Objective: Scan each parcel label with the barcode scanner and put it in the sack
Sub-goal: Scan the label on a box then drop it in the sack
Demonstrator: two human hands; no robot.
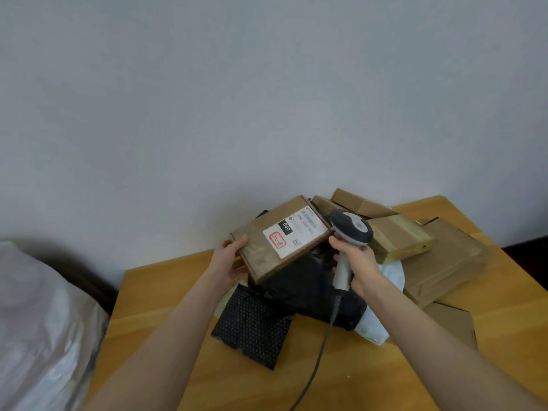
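My left hand [232, 259] grips the near left corner of a flat brown cardboard parcel [261, 247], held tilted above the pile with its white label [293, 234] facing up. My right hand [357, 264] grips the handle of a grey and white barcode scanner [351, 229]. The scanner's head sits just beside the parcel's right edge, close to the label. Its cable [318, 360] trails down toward the near table edge. A white sack [38, 321] lies at the left, beside the table.
On the wooden table [166, 321] lies a pile: a black dotted mailer [252, 330], black plastic bags [308, 286], a pale bag [375, 330] and several brown boxes [400, 238] at the right and back. A plain wall stands behind.
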